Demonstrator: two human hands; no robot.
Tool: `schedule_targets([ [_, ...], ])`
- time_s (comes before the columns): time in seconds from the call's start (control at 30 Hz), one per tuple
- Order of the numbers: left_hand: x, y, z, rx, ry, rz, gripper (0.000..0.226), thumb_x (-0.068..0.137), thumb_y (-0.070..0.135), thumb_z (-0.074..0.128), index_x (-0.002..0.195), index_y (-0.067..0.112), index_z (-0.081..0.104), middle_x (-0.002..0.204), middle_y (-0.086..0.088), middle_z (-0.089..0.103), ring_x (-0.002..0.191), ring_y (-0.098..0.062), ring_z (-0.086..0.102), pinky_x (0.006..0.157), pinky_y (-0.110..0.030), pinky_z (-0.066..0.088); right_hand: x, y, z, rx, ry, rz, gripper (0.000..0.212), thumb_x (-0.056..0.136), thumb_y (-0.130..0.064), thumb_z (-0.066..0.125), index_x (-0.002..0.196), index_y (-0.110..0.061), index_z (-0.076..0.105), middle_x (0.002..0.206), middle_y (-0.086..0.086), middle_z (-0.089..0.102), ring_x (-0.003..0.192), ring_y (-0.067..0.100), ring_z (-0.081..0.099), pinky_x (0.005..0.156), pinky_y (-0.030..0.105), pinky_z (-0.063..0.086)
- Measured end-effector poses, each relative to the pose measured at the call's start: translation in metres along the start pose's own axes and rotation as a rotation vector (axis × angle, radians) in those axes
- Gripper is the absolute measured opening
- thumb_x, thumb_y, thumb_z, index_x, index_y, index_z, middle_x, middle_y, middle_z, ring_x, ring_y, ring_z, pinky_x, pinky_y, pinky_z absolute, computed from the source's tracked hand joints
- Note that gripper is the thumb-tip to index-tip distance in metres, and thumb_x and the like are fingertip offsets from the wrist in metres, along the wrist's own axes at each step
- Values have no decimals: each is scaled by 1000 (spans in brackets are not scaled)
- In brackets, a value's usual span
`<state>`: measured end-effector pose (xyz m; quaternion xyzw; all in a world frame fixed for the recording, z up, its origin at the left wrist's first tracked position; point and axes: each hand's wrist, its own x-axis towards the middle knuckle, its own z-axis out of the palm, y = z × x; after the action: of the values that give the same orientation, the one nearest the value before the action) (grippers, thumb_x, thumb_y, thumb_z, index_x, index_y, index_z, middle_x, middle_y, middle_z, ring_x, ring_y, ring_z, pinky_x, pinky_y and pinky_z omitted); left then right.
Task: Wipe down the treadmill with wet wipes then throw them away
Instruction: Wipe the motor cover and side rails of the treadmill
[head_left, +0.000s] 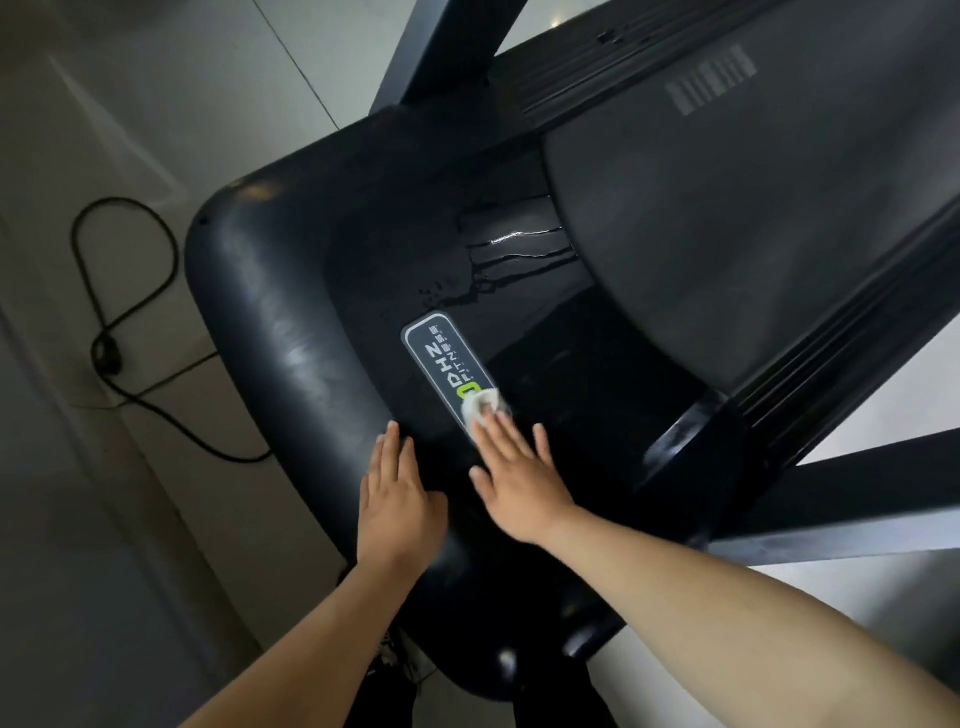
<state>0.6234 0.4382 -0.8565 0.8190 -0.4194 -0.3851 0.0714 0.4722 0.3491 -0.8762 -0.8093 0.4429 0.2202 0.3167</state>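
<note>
A person leans over the front end of a black treadmill, whose glossy, rounded plastic motor cover fills the middle of the view. The right hand lies palm down on the cover, and its fingers are straight and slightly spread. The fingertips press a small, crumpled white wet wipe against the surface. The wipe sits on the near end of an oblong dark logo badge with a pale border and white and green lettering, and it covers part of the green mark.

The left hand rests flat on the cover just beside the right one. Its fingers are straight and close together and hold nothing.

Beyond the badge, thin wet streaks shine on the black plastic near the edge of the grey running belt. The belt stretches away to the upper right between ribbed dark side rails. Dark slanted frame posts rise from both sides of the deck.

To the left of the machine, a black power cable loops over the pale tiled floor and runs in under the cover.
</note>
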Motion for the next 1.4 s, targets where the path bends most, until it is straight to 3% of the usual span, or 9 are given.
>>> schedule_targets([
  [0.13, 4, 10, 10, 100, -34, 101, 83, 96, 21, 49, 162, 15, -1, 169, 2, -14, 154, -14, -18, 127, -40, 5, 6, 21, -4, -15, 11, -61, 62, 108, -40, 23, 159, -32, -11, 165, -14, -22, 150, 5, -23, 122, 51, -13],
  [0.37, 23, 57, 31, 261, -173, -52, 89, 95, 33, 50, 160, 33, -10, 162, -9, -35, 148, -35, -34, 120, -62, -4, 58, 71, -45, 108, 135, 235, 65, 107, -41, 26, 161, -25, -7, 168, -5, -16, 154, 12, -12, 121, 56, -4],
  [0.5, 25, 67, 31, 299, -195, -94, 88, 97, 35, 51, 160, 33, -11, 160, -13, -38, 147, -41, -34, 120, -65, 0, 65, 85, -54, 177, 138, 380, 65, 107, -40, 24, 161, -23, -8, 168, -1, -16, 154, 15, -15, 121, 58, -2],
  [0.8, 23, 65, 23, 283, -207, -114, 88, 93, 33, 51, 159, 41, -6, 164, -4, -32, 150, -30, -31, 123, -56, 4, -1, 38, -6, 109, 33, -38, 66, 107, -34, 31, 161, -25, -6, 166, -9, -21, 152, 10, -20, 123, 52, -9],
  [0.9, 20, 56, 20, 297, -197, -76, 88, 93, 33, 51, 160, 41, -5, 164, -1, -31, 151, -27, -29, 125, -51, 5, -11, 50, 1, 175, 121, 138, 66, 106, -36, 32, 161, -30, -5, 167, -11, -17, 153, 9, -16, 123, 53, -4],
  [1.03, 16, 51, 18, 261, -184, -48, 84, 95, 31, 49, 161, 38, -4, 165, 0, -28, 151, -25, -30, 126, -49, 2, -15, 53, 3, 277, 116, 429, 66, 107, -40, 26, 161, -20, -6, 167, -3, -20, 153, 13, -17, 122, 52, -5],
  [1.17, 11, 45, 17, 230, -160, -26, 83, 94, 29, 49, 162, 32, 1, 167, 2, -23, 152, -20, -26, 126, -45, 2, -19, 17, 13, 261, 110, 249, 67, 105, -43, 23, 161, -20, -7, 166, -3, -21, 152, 11, -22, 122, 50, -10],
  [1.27, 8, 35, 11, 155, -142, -46, 75, 98, 34, 47, 162, 31, 8, 167, 3, -22, 152, -17, -25, 127, -41, 5, -16, -10, 22, 196, 86, 88, 72, 96, -47, 6, 160, -22, -14, 163, -6, -28, 148, 9, -29, 119, 47, -17],
  [1.4, -1, 9, -2, 132, -111, -107, 76, 98, 30, 49, 160, 41, 7, 167, 0, -22, 154, -28, -21, 125, -46, 9, -8, -27, 16, 88, -13, -98, 66, 107, -33, 27, 160, -20, -11, 163, -6, -28, 149, 10, -29, 121, 51, -16],
])
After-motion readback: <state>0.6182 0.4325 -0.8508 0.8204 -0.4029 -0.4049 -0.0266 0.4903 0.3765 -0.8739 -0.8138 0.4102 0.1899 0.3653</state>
